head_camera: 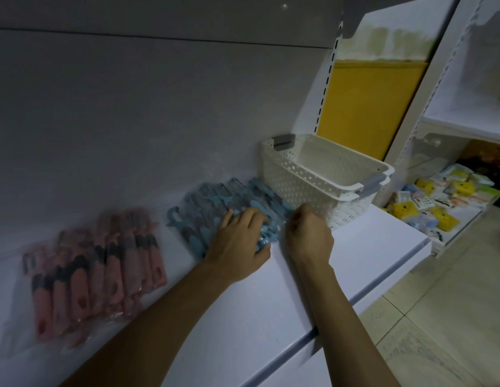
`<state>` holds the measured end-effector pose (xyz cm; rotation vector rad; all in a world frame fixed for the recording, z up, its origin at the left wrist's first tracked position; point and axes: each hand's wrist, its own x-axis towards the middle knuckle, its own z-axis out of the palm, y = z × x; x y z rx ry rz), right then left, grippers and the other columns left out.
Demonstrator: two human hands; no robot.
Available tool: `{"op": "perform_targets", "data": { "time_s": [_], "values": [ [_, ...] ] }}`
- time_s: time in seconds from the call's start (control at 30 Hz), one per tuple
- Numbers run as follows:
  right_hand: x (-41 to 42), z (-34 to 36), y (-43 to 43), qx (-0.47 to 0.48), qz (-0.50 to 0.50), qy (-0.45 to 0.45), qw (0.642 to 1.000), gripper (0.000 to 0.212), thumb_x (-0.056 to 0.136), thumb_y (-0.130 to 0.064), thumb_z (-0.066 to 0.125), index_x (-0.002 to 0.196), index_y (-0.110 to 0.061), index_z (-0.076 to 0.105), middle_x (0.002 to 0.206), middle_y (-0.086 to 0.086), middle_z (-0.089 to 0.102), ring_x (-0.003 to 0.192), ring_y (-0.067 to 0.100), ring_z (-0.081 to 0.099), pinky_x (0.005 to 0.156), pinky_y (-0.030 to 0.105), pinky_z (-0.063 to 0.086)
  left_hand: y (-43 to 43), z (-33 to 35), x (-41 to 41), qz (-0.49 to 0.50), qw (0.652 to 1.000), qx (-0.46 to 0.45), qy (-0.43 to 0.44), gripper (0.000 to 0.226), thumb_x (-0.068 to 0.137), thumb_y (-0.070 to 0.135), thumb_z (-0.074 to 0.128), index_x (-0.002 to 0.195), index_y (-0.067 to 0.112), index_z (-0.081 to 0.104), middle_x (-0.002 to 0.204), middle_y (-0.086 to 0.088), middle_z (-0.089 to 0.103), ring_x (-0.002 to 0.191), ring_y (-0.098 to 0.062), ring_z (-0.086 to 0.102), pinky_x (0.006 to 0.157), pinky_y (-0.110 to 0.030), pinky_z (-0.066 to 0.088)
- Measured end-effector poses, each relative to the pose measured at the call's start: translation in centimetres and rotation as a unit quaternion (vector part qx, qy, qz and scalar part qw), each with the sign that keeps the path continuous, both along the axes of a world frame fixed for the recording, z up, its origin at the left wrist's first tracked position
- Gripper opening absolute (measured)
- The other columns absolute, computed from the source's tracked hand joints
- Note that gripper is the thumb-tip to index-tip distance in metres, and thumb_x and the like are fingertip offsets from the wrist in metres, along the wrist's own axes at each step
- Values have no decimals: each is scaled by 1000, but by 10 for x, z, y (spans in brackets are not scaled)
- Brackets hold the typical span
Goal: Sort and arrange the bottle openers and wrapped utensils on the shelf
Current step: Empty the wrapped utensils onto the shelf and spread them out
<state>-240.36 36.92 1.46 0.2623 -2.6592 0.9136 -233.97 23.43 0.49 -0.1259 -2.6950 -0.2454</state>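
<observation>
Now, left hand [237, 237] spread flat on blue bottle openers [215, 202], right hand [308, 236] fisted beside, perhaps pinching wrap.

Place: a retail shop aisle.
Evidence: white slotted shelving [324, 88], rows of wrapped openers [103, 269], packaged goods [438, 199] on the neighbouring rack.

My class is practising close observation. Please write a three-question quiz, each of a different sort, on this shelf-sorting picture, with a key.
1. True or false: the left hand lies flat on the blue bottle openers.
2. Which stands furthest right on the shelf? A pink bottle openers; B the blue ones; C white baskets.
3. Fill in: the right hand is curled into a loose ____.

Key: 1 true; 2 C; 3 fist.
</observation>
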Motion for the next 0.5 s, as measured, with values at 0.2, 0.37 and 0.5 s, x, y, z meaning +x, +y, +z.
{"op": "perform_targets", "data": {
  "time_s": [0.2,0.37,0.5],
  "values": [
    [1,-5,1,9,35,23,999,9,88,-29,52,92,-26,60,81,-5,65,73,19,58,61,27,38,0,3,-2,8,999,-51,-15,63,81,41,51,141,25,39,128,-4,47,116,-22,45,107,-41,29],
    [-1,-7,9,18,129,-24,991,31,82,-33,57,113,-39,58,90,-12,59,79,11,55,64,25,35,2,7,0,32,999,-40,-8,53,73,37,56,123,21,56,133,-9,47,110,-27,50,96,-41,38],
    [1,-9,10,52,217,-18,975,47,87,-20,54,127,-45,54,90,-11,46,79,10,49,57,22,30,2,6,4,22,999,-15,38,52,70,30,56,118,11,61,125,-8,61,106,-28,58,89,-46,46]
  ]
}}
